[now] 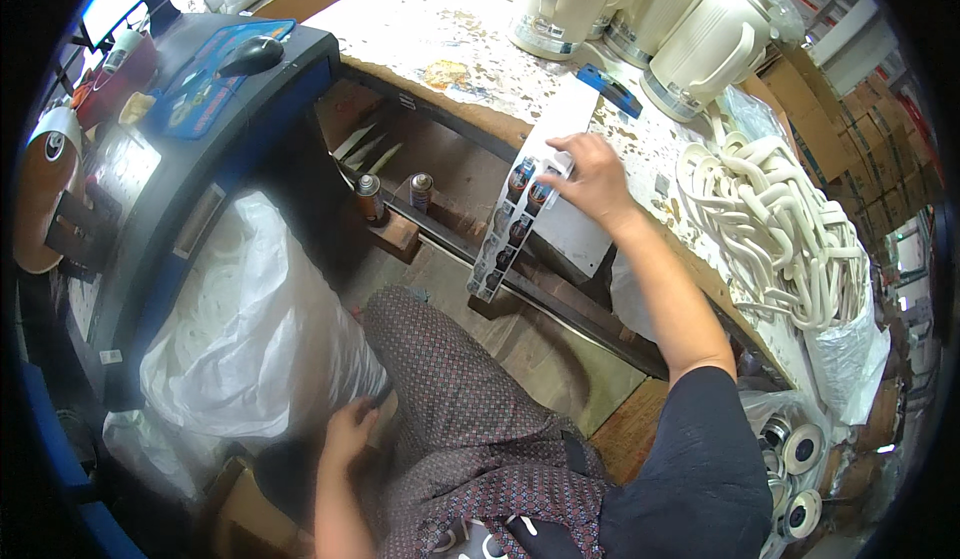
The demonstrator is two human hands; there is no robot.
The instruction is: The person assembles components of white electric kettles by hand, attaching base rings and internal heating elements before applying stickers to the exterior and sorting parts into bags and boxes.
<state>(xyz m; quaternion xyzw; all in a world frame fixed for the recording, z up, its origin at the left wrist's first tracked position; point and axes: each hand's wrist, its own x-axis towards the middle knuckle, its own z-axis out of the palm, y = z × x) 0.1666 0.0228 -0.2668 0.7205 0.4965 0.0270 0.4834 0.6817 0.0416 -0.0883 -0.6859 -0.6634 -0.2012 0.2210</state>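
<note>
My right hand point(592, 181) reaches over the table edge, thumb and forefinger closed on a sticker sheet point(505, 229). This long pale strip, with rows of dark round-patterned stickers, lies partly on the table and hangs down past its edge. Low beside my thigh is my left hand point(347, 437), its fingers curled in. Whatever they hold, if anything, is hidden. It is nearest to a large white plastic bag point(270, 329) of pale parts on my left. A small blue tool-like object point(608, 91) lies on the table beyond my right hand.
Cream jugs point(705, 49) with handles stand at the table's far side. A heap of cream plastic handles point(780, 229) lies at the right, above round lids point(800, 449) in clear bags. Two spray cans point(370, 199) stand below the table edge. A mouse point(252, 56) rests on the left desk.
</note>
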